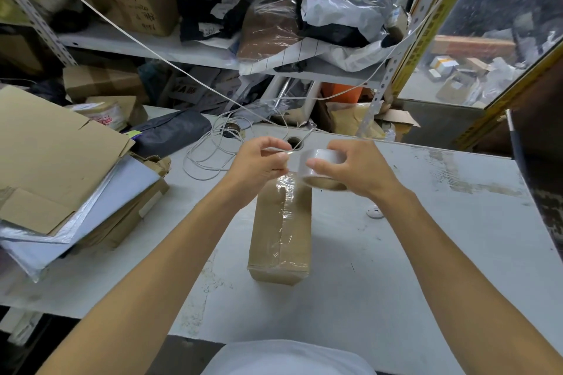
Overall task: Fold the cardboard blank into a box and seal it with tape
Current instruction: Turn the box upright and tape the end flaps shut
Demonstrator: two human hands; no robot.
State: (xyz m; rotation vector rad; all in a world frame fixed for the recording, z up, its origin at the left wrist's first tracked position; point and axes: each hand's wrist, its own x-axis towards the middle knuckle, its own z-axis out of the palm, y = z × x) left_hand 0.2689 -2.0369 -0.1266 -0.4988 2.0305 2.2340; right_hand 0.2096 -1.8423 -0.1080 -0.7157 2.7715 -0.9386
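Observation:
A closed brown cardboard box [281, 231] lies lengthwise on the white table [426, 253], with a strip of clear tape running along its top seam. Above its far end, my right hand [356, 169] grips a roll of clear tape [324, 170]. My left hand [262, 161] pinches the loose end of the tape just left of the roll, thumb and fingers closed on it. Both hands hover above the box, not touching it.
A pile of flat cardboard blanks [54, 155] and mailer bags lies at the left. White cord [210, 149] is coiled behind my hands, near a hole in the table [294, 141]. Cluttered shelves stand at the back. A small white cap [374, 211] sits right of the box.

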